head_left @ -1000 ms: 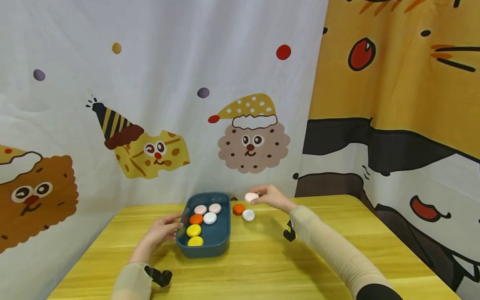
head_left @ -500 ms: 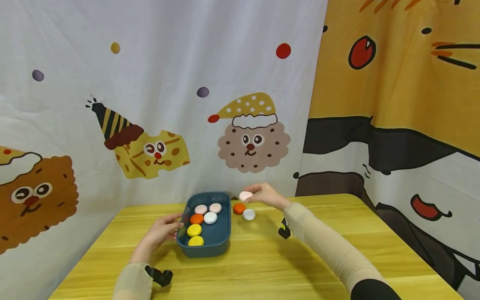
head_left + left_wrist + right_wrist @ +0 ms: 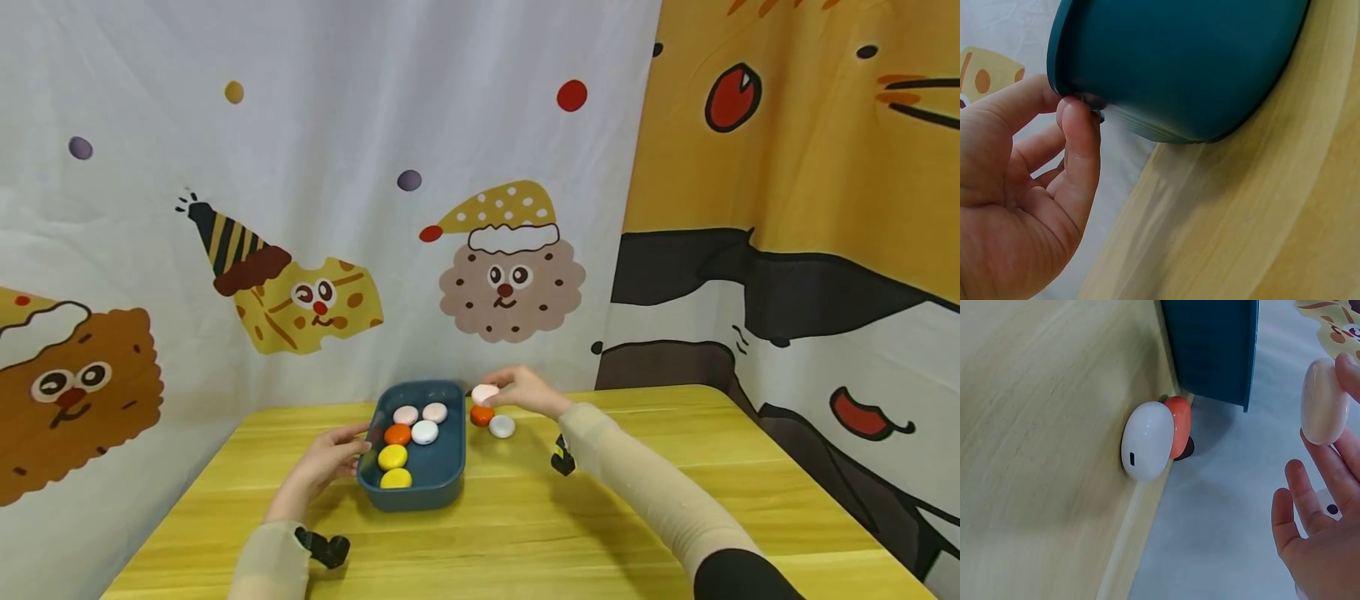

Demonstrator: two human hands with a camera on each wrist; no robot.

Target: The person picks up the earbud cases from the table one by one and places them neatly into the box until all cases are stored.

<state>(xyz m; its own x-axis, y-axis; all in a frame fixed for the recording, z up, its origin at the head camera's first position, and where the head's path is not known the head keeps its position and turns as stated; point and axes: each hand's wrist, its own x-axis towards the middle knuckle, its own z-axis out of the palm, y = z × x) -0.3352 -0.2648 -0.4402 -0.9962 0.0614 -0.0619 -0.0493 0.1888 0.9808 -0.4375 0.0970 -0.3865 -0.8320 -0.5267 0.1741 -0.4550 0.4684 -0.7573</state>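
Observation:
My right hand (image 3: 527, 392) pinches a pale pink, pebble-shaped puck (image 3: 1324, 403) between thumb and fingertips, raised above the table. Just below it, an orange puck (image 3: 482, 416) and a white puck (image 3: 1147, 441) lie side by side on the tabletop. The white one has a small dark slot in its side. A dark teal, rounded rectangular bin (image 3: 411, 499) stands left of them. At its left side, my left hand (image 3: 327, 457) grips the rim with thumb and fingers. Inside the bin rest several pucks: pale pink, white (image 3: 424, 432), orange and yellow (image 3: 396, 478).
The wood-grain table (image 3: 540, 533) reaches back to a white cloth backdrop (image 3: 315, 100) printed with cartoon snacks. On the right hangs a printed orange, black and white curtain (image 3: 817, 167). Black wrist cameras (image 3: 324, 548) sit on both sleeves.
My right hand has moved left and slightly down with the pale pink puck, which is now over the orange one. My left hand stays at the bin's rim.

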